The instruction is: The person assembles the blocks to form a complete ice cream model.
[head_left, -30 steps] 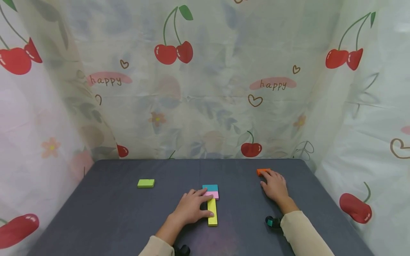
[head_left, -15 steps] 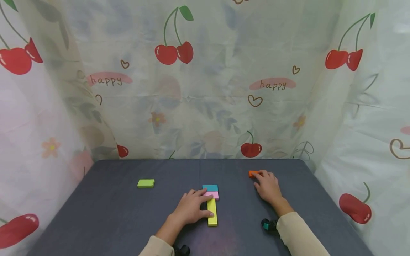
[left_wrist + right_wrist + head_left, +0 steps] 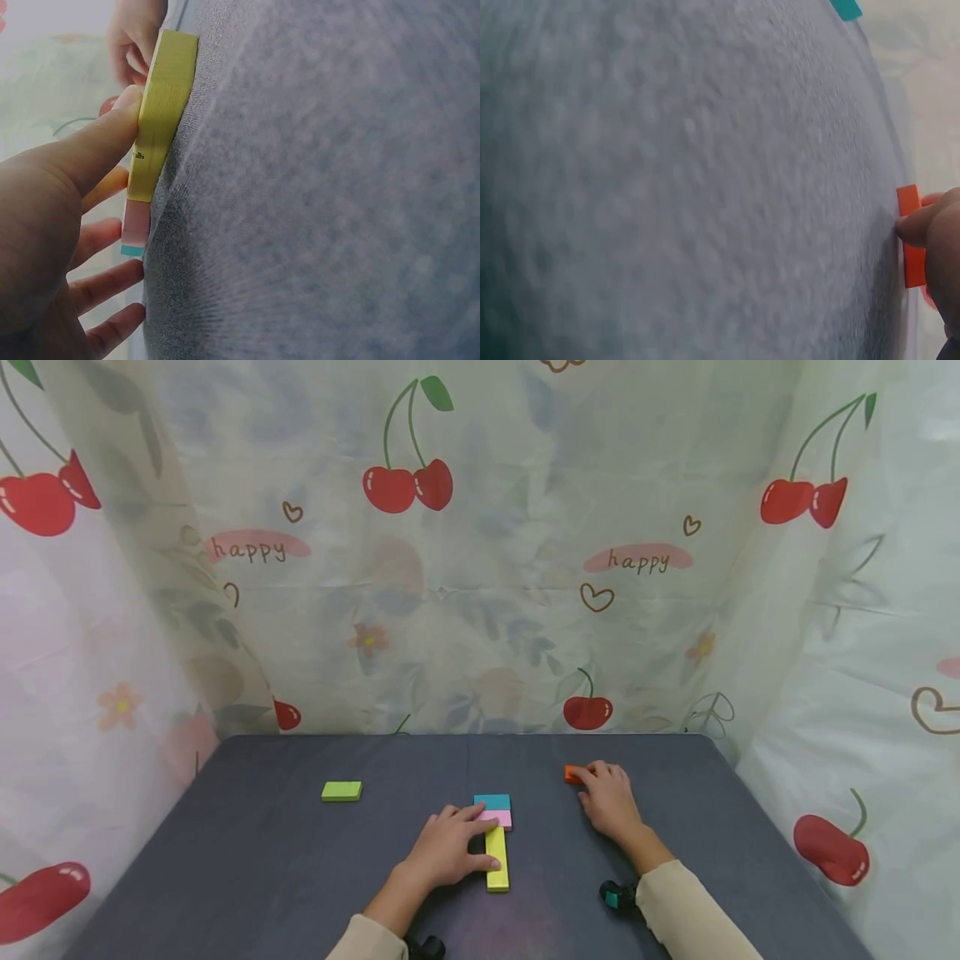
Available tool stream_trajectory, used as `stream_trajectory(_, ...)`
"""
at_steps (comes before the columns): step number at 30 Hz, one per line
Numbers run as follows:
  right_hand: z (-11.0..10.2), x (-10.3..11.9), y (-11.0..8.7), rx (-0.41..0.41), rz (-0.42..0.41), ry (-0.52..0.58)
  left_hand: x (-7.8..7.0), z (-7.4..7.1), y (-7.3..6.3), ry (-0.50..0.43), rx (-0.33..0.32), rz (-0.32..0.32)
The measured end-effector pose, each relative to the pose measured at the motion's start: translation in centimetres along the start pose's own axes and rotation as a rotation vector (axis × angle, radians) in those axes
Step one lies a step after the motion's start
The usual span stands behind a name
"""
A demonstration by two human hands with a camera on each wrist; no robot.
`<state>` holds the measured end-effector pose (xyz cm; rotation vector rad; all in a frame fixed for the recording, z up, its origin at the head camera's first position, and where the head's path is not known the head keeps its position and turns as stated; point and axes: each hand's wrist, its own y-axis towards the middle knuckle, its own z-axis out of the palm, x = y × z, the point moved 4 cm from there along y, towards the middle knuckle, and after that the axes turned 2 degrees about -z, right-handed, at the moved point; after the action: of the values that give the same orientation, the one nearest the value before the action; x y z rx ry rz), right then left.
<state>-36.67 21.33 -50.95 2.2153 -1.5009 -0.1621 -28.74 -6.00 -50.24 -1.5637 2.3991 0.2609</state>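
Three flat blocks make a column at the middle of the table: a blue block [image 3: 492, 802] at the back, a pink block [image 3: 502, 819], then a long yellow block [image 3: 498, 872] pointing toward me. My left hand [image 3: 444, 847] rests at their left side, fingers spread; its thumb [image 3: 112, 139] lies against the yellow block and the fingertips reach the pink and blue ones. At the back right, my right hand [image 3: 611, 802] holds an orange block [image 3: 571, 774] by its right part. Its thumb [image 3: 915, 226] presses the orange block's near side in the right wrist view; the other fingers are mostly hidden there.
A lime-green block [image 3: 342, 791] lies at the back left of the dark grey table [image 3: 262, 860]. Curtains [image 3: 480, 635] printed with cherries enclose the table's back and sides. A black wrist device [image 3: 617, 896] hangs by the right sleeve.
My right hand has moved left, and slightly toward me, with the orange block. The left hand and the blocks beside it have stayed in place.
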Motion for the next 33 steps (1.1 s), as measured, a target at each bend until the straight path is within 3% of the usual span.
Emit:
stream_trajectory(15, 1.2, 2.6, 0.5, 0.075, -0.017, 0.012, 0.2, 0.2, 0.1, 0.01, 0.011, -0.003)
stream_trajectory(33, 2.1, 5.3, 1.3, 0.102, -0.054, 0.055, 0.0, -0.1, 0.0, 0.007, -0.004, 0.008)
